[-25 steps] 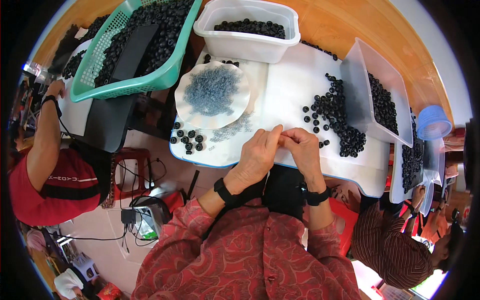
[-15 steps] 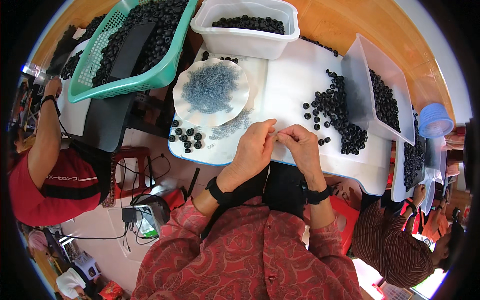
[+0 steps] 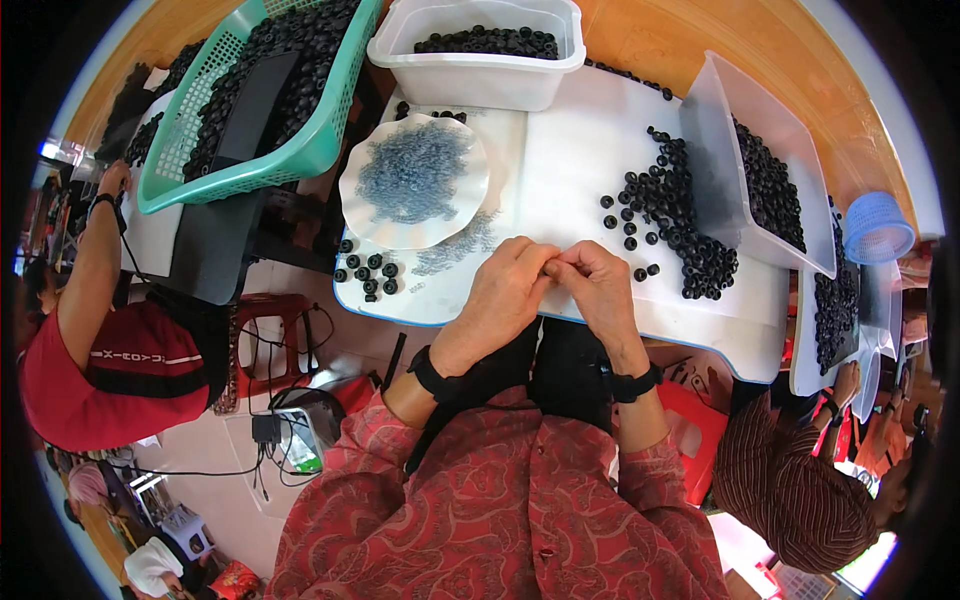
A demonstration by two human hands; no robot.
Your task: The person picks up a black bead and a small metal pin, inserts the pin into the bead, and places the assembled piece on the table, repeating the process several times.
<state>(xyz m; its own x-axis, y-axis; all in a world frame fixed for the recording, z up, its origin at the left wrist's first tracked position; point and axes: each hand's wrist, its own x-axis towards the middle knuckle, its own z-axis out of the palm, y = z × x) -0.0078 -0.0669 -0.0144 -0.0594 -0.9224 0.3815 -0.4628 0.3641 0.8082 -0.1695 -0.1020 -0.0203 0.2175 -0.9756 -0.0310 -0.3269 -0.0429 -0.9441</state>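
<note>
Over the front edge of the white tabletop, my left hand and my right hand meet at the fingertips. Both are closed in a pinch, and whatever lies between the fingers is hidden. Beyond my left hand is a white wavy-rimmed plate heaped with tiny translucent grey-blue pieces. More of these pieces lie scattered beside it. Several black bead-like round parts sit at the table's left corner. A larger spread of black parts lies beyond my right hand.
A white tub of black parts stands at the back. At right a translucent bin is tipped on its side, and beyond it is a blue basket. A green basket stands left. People work on both sides.
The fingers of my left hand, stretched out before, have curled in and closed against my right fingertips. The whole view has shifted slightly.
</note>
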